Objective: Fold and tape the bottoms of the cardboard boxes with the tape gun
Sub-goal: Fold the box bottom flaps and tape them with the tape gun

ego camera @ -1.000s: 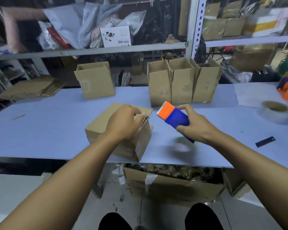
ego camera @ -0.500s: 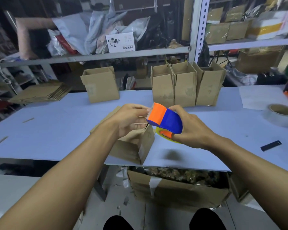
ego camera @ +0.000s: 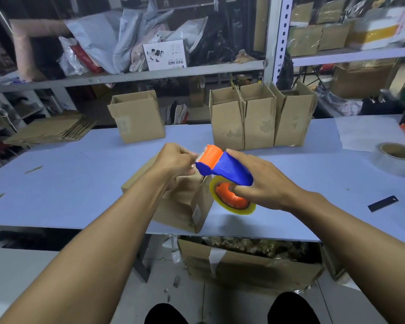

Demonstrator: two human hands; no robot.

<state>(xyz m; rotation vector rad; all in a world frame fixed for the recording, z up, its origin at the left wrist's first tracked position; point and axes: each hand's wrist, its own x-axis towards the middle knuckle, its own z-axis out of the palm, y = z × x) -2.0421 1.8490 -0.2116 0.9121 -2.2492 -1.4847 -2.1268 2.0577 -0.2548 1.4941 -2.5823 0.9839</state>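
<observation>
A small cardboard box (ego camera: 185, 206) lies near the front edge of the pale blue table (ego camera: 68, 188), its folded bottom facing up. My right hand (ego camera: 262, 183) grips the blue and orange tape gun (ego camera: 222, 167), held above the box's right end with its yellowish tape roll (ego camera: 234, 199) hanging below. My left hand (ego camera: 173, 162) is raised over the box, fingers pinching at the tape end by the gun's orange head. The pinched tape itself is too blurred to make out.
Three upright open boxes (ego camera: 260, 118) stand in a row at the back, a single one (ego camera: 138, 115) to their left. Flat cartons (ego camera: 49, 129) are stacked far left. A tape roll (ego camera: 395, 157) and a black blade (ego camera: 382, 203) lie right. A large carton (ego camera: 243, 265) sits under the table.
My left hand lifted off the box top and went to the tape gun's head. The right hand brought the gun leftward and turned it, so the tape roll now shows beneath.
</observation>
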